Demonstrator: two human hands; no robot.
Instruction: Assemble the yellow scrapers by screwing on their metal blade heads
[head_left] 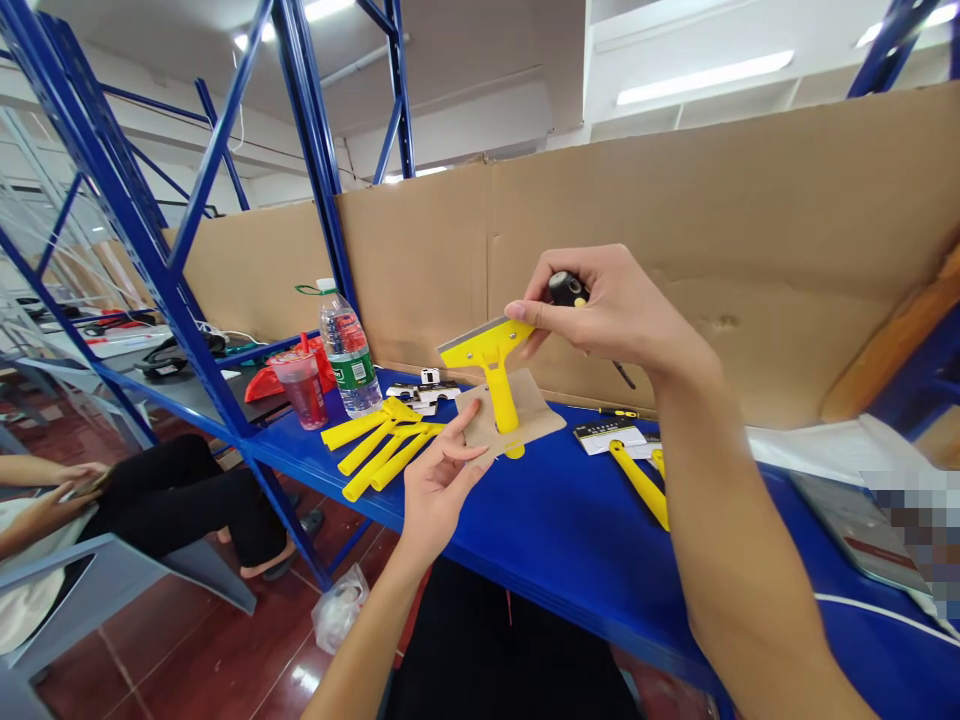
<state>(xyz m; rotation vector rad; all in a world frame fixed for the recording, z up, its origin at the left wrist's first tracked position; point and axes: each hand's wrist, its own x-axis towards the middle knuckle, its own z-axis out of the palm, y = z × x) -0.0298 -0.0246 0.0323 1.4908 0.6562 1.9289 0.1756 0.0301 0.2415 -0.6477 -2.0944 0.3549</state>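
Between my hands is a yellow scraper with a metal blade along its top edge. Its handle passes through a brown card, and the handle's end shows below the card. My right hand pinches the scraper head at its right end. Tucked in the same hand is a screwdriver with a black handle, its dark tip poking out below the palm. My left hand grips the lower left of the card between thumb and fingers.
Several yellow handles lie left on the blue table, near a water bottle and a red drink cup. Right are printed cards, another yellow handle and a tablet. A seated person is at far left.
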